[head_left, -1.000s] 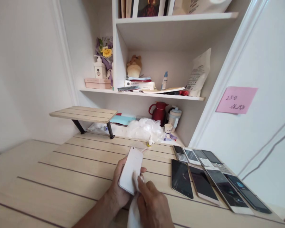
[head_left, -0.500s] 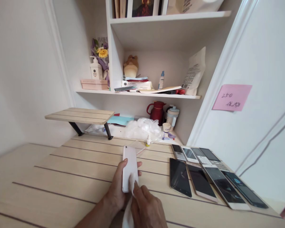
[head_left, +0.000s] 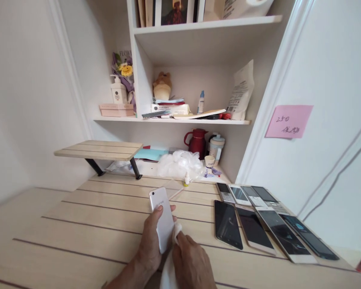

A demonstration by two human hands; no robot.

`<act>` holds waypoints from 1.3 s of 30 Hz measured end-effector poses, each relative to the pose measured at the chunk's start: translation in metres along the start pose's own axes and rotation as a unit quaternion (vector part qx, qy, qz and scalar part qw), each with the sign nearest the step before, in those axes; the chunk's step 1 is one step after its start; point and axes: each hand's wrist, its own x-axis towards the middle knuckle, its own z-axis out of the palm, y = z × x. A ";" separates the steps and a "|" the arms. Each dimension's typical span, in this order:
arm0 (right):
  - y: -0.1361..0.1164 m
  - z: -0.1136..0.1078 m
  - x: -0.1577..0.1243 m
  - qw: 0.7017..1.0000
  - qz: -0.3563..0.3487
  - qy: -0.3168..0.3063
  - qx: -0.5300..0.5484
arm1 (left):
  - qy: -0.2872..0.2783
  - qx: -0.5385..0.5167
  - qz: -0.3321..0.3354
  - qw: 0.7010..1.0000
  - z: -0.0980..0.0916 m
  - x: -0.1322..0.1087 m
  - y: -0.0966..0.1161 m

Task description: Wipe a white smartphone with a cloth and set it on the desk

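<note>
A silver-white smartphone is held back side up above the table, tilted with its camera end away from me. My left hand is closed around it, thumb on the back and fingertips showing past the right edge. My right hand pinches a white cloth at the phone's lower right edge; the cloth hangs down below the hand. Just beyond the phone lies a clear flat piece, perhaps a case, beside a small white bottle.
Several phones lie in two rows on the right, the nearest a black phone. A small raised stand is at the back left. Crumpled clear plastic, a red jug and a paper cup sit under the shelf.
The phone has tilted left and come slightly nearer, uncovering the logo on its back. The cloth has moved from the phone's back to its right edge.
</note>
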 end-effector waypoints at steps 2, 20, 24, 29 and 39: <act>0.001 0.004 0.001 0.997 -0.007 0.009 0.073 | -0.004 0.030 0.033 0.999 -0.002 0.001 -0.003; -0.003 -0.025 0.012 0.837 0.111 -0.010 0.536 | -0.119 0.309 0.181 0.926 -0.011 -0.003 -0.017; -0.003 -0.009 0.010 0.873 0.131 0.021 0.470 | -0.080 0.335 0.198 0.918 -0.010 -0.003 -0.013; -0.004 -0.010 0.012 0.868 0.117 0.001 0.483 | -0.113 0.369 0.221 0.896 -0.007 -0.007 -0.005; 0.000 -0.023 0.005 0.942 -0.007 0.138 0.306 | -0.122 0.355 0.181 0.909 -0.008 -0.016 -0.021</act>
